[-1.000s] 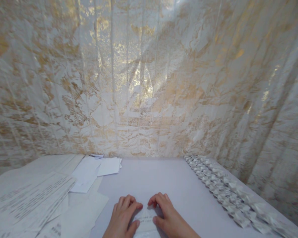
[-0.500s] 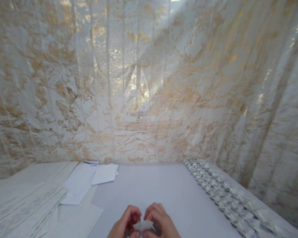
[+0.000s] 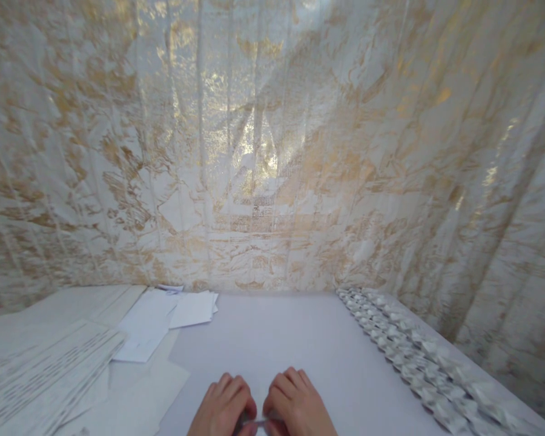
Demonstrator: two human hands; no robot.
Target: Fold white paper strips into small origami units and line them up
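Low in the head view, my left hand [image 3: 222,404] and my right hand [image 3: 297,402] face each other, fingers curled inward. Between their thumbs and fingertips they pinch a small piece of folded paper [image 3: 255,422], of which only a thin pale edge shows. The rest of the paper is hidden by the fingers. Both hands are above the pale tabletop [image 3: 277,339], close to the bottom edge of the view.
On the left lie printed sheets [image 3: 40,375], a white sheet [image 3: 148,330] and a small stack of white paper pieces [image 3: 193,309]. Rows of folded paper pieces [image 3: 404,357] line the right side. A gold-patterned curtain [image 3: 254,151] hangs behind the table.
The paper between my hands has turned from showing a wider white face to a thin edge. My fingers have curled further over it, and the view has tipped slightly downward.
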